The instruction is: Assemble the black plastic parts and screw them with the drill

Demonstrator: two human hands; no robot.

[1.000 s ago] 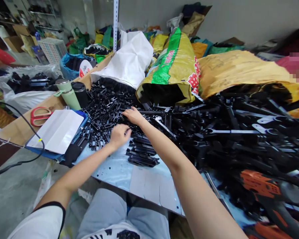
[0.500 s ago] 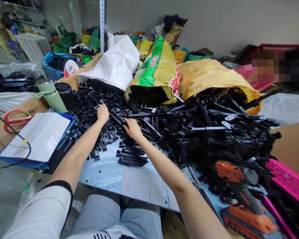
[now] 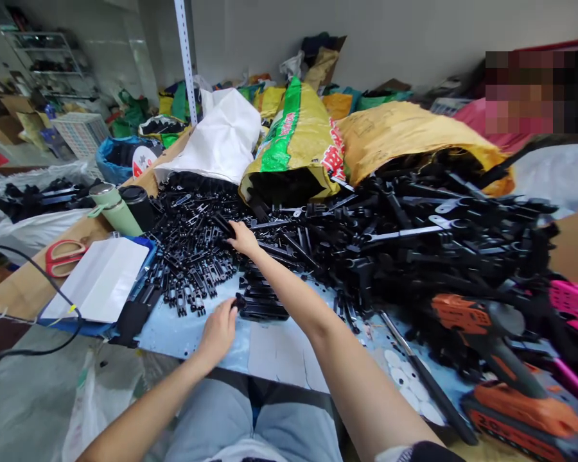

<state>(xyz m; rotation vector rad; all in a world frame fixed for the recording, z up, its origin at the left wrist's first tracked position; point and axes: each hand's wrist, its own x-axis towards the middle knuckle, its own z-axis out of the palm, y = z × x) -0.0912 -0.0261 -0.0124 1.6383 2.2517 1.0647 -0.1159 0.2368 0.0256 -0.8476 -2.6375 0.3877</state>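
My left hand (image 3: 220,328) is closed near the table's front edge, its fingertips on a small black part (image 3: 239,301) beside a row of black parts (image 3: 266,307). Farther back, my right hand (image 3: 243,238) has its fingers closed on a black bar (image 3: 223,224) over the pile. Small black and metal parts (image 3: 187,256) are heaped left of it, and longer black parts (image 3: 414,256) lie heaped to the right.
A white sack (image 3: 216,138), a yellow-green sack (image 3: 298,144) and an orange sack (image 3: 414,135) stand behind the heaps. Left are a green bottle (image 3: 118,210), scissors (image 3: 63,258) and paper (image 3: 101,276). A cordless drill (image 3: 491,340) lies right, near a person's pink sleeve (image 3: 496,122).
My left hand has moved from the small-parts heap toward the table's front edge. My right hand has moved slightly up and left, raising a black bar. The view has shifted.
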